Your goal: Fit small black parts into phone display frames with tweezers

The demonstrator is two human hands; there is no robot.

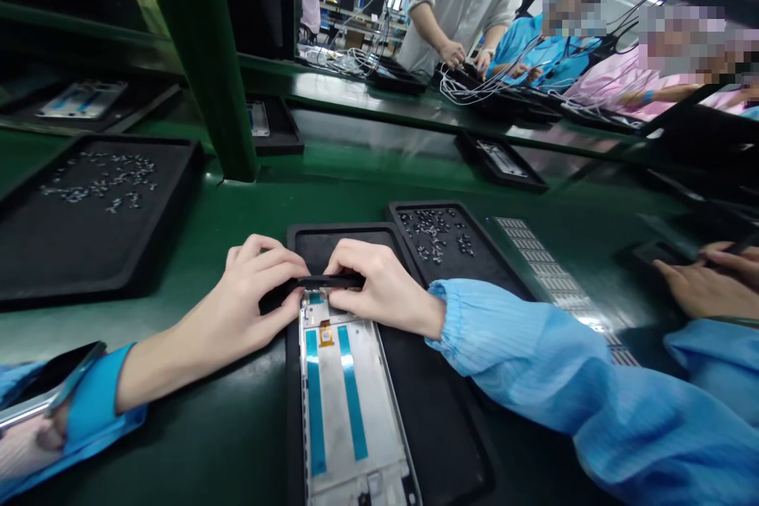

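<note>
A phone frame (335,403), silvery with two blue strips and a small orange flex cable (326,334), lies lengthwise in a black tray (439,411). Across its far end runs a thin black bar (330,281), whose exact kind I cannot make out. My left hand (261,285) pinches the bar's left end, thumb below and fingers above. From the other side, my right hand (373,285) has closed fingers on its right end, with the thumb near the top of the frame. What lies under the fingertips is hidden.
Small dark parts lie in a tray (474,265) beyond my right hand and in a bigger left tray (71,253). A strip of metallic pieces (542,273) lies to the right. A green post (207,71) rises ahead. A co-worker's hands (705,281) are at far right; other people work opposite.
</note>
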